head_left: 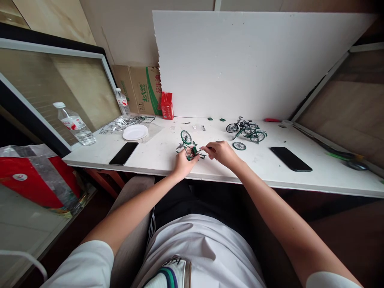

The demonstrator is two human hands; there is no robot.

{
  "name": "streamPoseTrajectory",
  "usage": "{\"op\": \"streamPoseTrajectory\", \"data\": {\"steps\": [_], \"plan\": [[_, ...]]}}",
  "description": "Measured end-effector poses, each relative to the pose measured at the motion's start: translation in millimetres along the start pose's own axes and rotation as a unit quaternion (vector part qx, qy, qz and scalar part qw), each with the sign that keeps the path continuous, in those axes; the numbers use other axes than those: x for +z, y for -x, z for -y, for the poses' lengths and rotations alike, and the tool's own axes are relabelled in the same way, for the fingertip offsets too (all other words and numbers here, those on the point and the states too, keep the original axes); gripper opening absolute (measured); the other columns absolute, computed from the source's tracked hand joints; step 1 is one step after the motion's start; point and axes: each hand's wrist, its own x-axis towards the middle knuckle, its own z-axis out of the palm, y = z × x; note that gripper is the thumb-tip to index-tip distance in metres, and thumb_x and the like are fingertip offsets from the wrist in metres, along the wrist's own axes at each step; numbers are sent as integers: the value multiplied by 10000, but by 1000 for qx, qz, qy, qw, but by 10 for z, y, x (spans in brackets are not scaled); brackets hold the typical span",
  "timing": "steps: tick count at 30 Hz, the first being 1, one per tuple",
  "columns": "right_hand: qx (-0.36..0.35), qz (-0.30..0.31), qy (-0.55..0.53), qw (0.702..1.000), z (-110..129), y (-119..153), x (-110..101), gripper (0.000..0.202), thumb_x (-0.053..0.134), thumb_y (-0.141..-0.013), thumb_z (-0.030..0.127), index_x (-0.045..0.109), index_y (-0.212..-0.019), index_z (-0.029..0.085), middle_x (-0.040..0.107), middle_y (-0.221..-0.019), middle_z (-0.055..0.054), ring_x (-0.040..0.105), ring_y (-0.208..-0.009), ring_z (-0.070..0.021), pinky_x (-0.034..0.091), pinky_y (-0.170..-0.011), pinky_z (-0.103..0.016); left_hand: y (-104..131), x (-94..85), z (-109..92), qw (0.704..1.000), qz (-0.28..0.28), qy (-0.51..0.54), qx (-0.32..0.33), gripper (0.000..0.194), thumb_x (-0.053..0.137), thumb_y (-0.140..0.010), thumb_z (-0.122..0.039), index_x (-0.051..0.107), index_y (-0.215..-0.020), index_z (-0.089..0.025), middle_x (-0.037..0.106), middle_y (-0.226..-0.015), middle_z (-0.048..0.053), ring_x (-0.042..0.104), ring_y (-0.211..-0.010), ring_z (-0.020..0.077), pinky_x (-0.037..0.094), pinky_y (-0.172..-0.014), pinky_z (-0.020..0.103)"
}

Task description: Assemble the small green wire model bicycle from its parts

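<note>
Near the table's front edge, my left hand point(182, 163) is closed around a green model bicycle point(186, 138), which is tilted with its front wheel pointing away from me. Only one wheel shows on it; my fingers cover part of the frame. Just to the right, my right hand point(222, 153) has its fingers pinched together close to the bicycle's rear end. Whatever sits between those fingertips is too small to make out. A loose spoked wheel point(239, 146) lies flat beyond my right hand. Behind it stand a black model bicycle point(232, 127) and another green one point(258, 137).
Phones lie left point(124, 153) and right point(291, 159). A white plate point(135, 132) sits beside a black parts frame point(147, 119). Water bottles point(76, 125), a red box point(167, 106) and a carton point(138, 90) stand at the left and back. A white board point(255, 64) closes the rear.
</note>
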Motion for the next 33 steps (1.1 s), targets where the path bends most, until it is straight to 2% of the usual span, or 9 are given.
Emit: {"op": "streamPoseTrajectory", "data": {"steps": [4,8,11,14,18,21,28,33], "plan": [[6,-9,-1,1000,-56,-2,64,684,421,-1055,713,658,-653,213,676,-551,-67,604,-506,-192,434,-598,-323,12,-4,-8,1000,21,7,-15,497,916,-738,-287,710,-1179,-189,781,-1126,126,727,-1136,284,541,-1075,438],[21,-15,48,999,-105,-3,158,710,321,-1099,660,582,-605,222,633,-510,-68,562,-475,-180,403,-610,-320,49,5,-25,999,25,-29,12,506,904,-761,-275,699,-1214,-185,779,-1157,142,743,-1096,287,545,-1071,449],[24,-7,124,992,-120,-5,214,671,279,-1128,587,600,-671,214,675,-598,-102,595,-534,-201,345,-618,-330,65,13,-43,998,15,-54,32,472,874,-800,-283,692,-1223,-180,784,-1141,141,757,-1027,270,570,-1014,427],[21,14,159,987,-114,1,220,550,308,-1139,524,632,-829,205,740,-773,-132,655,-657,-238,303,-628,-338,59,15,-41,998,7,-44,41,451,852,-823,-295,689,-1226,-175,787,-1137,138,761,-1012,262,581,-979,410],[15,45,114,992,-111,24,164,287,437,-1111,436,596,-1048,205,753,-888,-111,663,-751,-251,342,-657,-323,33,10,6,999,1,-32,42,471,844,-825,-294,677,-1248,-172,778,-1160,140,755,-1033,254,575,-991,412],[11,63,49,997,-120,30,130,187,482,-1086,383,554,-1100,210,748,-921,-97,645,-743,-233,385,-663,-308,16,5,43,999,-7,-25,34,485,863,-800,-295,682,-1235,-179,774,-1159,135,748,-1046,253,564,-1008,412],[30,70,17,997,-158,9,204,168,496,-1087,370,554,-1029,223,749,-873,-81,624,-685,-212,378,-634,-292,-7,-6,66,999,-17,-22,24,464,889,-759,-282,706,-1174,-185,772,-1110,127,738,-1025,261,556,-1006,421],[62,74,-40,995,-154,13,245,252,484,-1092,416,517,-916,239,679,-666,-15,593,-607,-190,395,-634,-284,13,-8,-6,999,-20,-23,24,477,887,-745,-255,704,-1179,-181,776,-1123,127,744,-1013,259,558,-1005,426]]}}
